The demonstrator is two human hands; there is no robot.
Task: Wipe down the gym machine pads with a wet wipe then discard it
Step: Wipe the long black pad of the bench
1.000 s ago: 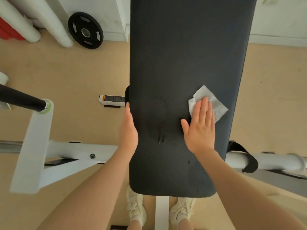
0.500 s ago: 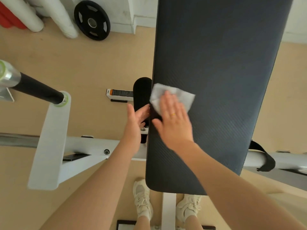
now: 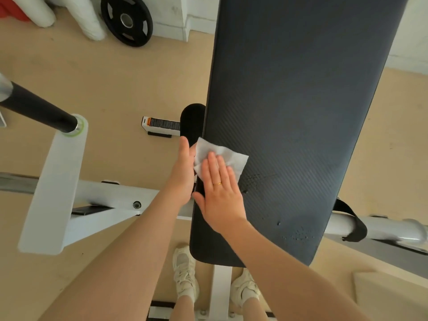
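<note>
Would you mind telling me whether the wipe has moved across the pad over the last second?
Yes. The wipe crossed from the pad's right side to its left edge.

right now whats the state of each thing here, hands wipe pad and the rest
right hand: flat, fingers straight, pressing the wipe onto the pad
left hand: at the pad's left edge, touching the wipe; grip unclear
wipe: spread open, near the pad's left edge
pad: wet streaks and droplets near its lower part
weight plate: upright, leaning on the wall
strap: looped around the white bar
</note>
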